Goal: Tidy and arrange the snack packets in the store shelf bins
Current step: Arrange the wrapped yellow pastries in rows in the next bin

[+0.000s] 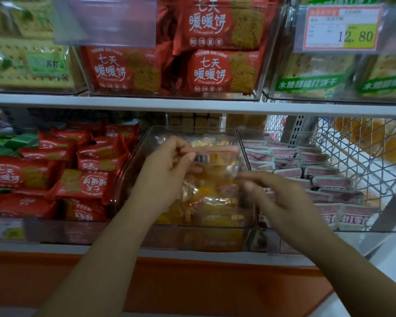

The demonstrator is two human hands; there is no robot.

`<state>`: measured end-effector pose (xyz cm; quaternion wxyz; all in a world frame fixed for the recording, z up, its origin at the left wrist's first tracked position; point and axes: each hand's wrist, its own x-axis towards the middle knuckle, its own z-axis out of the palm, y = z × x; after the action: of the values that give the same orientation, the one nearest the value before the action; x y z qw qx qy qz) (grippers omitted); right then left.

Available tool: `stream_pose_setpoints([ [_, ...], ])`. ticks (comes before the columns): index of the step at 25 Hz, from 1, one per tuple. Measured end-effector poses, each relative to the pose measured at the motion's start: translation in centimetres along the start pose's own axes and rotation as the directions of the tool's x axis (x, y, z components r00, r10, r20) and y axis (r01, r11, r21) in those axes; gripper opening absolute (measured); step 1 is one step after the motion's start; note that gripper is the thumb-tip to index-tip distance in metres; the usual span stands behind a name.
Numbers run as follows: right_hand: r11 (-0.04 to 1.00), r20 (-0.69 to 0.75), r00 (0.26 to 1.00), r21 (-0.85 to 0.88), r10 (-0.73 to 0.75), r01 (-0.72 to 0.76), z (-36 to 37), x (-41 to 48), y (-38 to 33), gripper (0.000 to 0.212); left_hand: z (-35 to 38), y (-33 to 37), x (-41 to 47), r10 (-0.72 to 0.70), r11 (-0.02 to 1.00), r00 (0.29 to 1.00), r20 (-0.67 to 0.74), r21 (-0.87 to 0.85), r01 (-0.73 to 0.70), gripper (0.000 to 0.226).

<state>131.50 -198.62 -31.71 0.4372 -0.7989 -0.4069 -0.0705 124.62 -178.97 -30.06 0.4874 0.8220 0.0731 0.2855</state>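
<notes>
Over the middle bin (193, 128) of the lower shelf, the left hand (169, 167) pinches a clear packet (217, 156) by its left edge, thumb beneath and fingers on top. The packet is lifted just above the heap of yellow packets (215, 202), with its barcode face turned to the camera. The right hand (281, 197) hovers near the packet's lower right corner with fingers loosely spread. It is blurred but seems to hold nothing, and I cannot tell whether a fingertip touches the wrapper. The step in hand looks like turning this packet and laying it back in order. To do it well, the free hand should take the opposite edge so the slippery film stays flat. The packet can then be turned printed face up and laid square with its neighbours, not dropped on the heap. It should stay inside this bin's walls, away from the red packets (89, 163) on the left and the pink-edged packets (306, 170) on the right. A light grip is wise, since the biscuits inside probably crack easily.
</notes>
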Motion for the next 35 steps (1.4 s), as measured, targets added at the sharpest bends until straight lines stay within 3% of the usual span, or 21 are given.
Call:
stream_pose_setpoints([
  [2, 0.955, -0.096, 0.976, 0.244, 0.195, -0.167, -0.5, 0.4, -0.1, 0.019, -0.5, 0.1, -1.0, 0.041, 0.994, 0.999, 0.027, -0.101, -0.039, 0.015],
  [5, 0.844, -0.013, 0.93, 0.426, 0.367, -0.327, -0.8, 0.7, 0.1, 0.025, -0.1, 0.1, -2.6, 0.122, 0.98, 0.988, 0.099, -0.169, -0.104, 0.011],
  [10, 0.631, 0.109, 0.895, 0.672, 0.433, -0.387, -0.5, 1.3, 0.9, 0.048, 1.1, 0.3, -3.9, 0.389, 0.907, 0.895, 0.217, 0.078, -0.413, 0.008],
  [13, 0.606, 0.124, 0.903, 0.703, 0.411, -0.372, -0.7, 1.4, 1.4, 0.06, 1.2, 0.3, -4.1, 0.419, 0.885, 0.867, 0.269, 0.094, -0.457, 0.01],
  [16, 0.763, 0.046, 0.957, 0.593, 0.285, -0.256, -1.0, 1.2, 0.7, 0.034, 0.6, 0.0, -3.6, 0.387, 0.902, 0.903, 0.187, 0.127, -0.413, 0.019],
  [20, 0.986, -0.091, 0.996, 0.164, 0.013, 0.002, -0.2, 0.6, 0.3, 0.043, -0.2, -0.5, -2.9, 0.168, 0.983, 0.986, -0.018, 0.08, -0.166, 0.015],
  [23, 0.959, 0.073, 0.98, -0.203, -0.185, 0.196, 0.2, 0.5, 1.1, 0.035, -0.1, -1.7, -2.8, 0.075, 0.988, 0.995, 0.07, 0.127, -0.084, 0.027],
  [26, 0.788, 0.253, 0.927, -0.492, -0.279, 0.371, 0.8, 0.2, 1.8, 0.027, 0.4, -2.9, -2.5, 0.086, 0.945, 0.965, 0.247, 0.285, -0.157, 0.027],
  [29, 0.743, 0.289, 0.92, -0.546, -0.266, 0.386, 1.3, -0.1, 2.3, 0.03, 1.1, -2.6, -1.8, 0.049, 0.912, 0.941, 0.336, 0.37, -0.179, 0.036],
  [32, 0.71, 0.325, 0.911, -0.577, -0.254, 0.403, 1.3, 0.0, 2.9, 0.031, 2.7, -2.3, -1.3, -0.01, 0.758, 0.902, 0.431, 0.591, -0.274, 0.046],
  [35, 0.834, 0.238, 0.941, -0.445, -0.241, 0.326, 0.3, 0.0, 2.7, 0.03, 3.7, -1.8, -1.4, 0.017, 0.704, 0.879, 0.477, 0.618, -0.349, 0.044],
])
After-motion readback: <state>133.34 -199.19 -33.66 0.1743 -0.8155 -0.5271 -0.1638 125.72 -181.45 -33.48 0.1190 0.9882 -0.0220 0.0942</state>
